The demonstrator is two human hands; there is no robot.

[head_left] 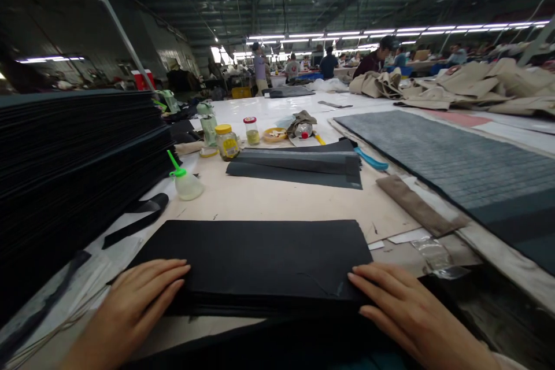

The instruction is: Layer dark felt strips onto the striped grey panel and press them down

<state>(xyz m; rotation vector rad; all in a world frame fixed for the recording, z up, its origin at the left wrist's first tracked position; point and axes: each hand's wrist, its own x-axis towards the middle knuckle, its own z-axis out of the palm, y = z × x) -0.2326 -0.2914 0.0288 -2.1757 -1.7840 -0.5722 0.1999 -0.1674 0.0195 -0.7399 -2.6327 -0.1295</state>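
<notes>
A stack of black fabric panels [260, 260] lies in front of me on the table, its layered near edge facing me. At its left end rests my left hand [143, 295], fingers stretched out and touching the top layer. My right hand [399, 300] is at the opposite end, fingers extended, with the fingertips against the stack's right edge. Neither hand is closed round the fabric. A loose thread [314, 282] lies on the top panel near the right hand. Beyond the stack is a smaller pile of dark fabric strips [299, 165].
A tall stack of dark fabric [78, 167] rises at left. Near it stand a green-nozzled squeeze bottle [187, 184], a yellow-lidded jar [226, 141] and a red-lidded jar [250, 132]. A grey-blue quilted panel [455, 162] and beige fabric [489, 84] lie at right. People work farther back.
</notes>
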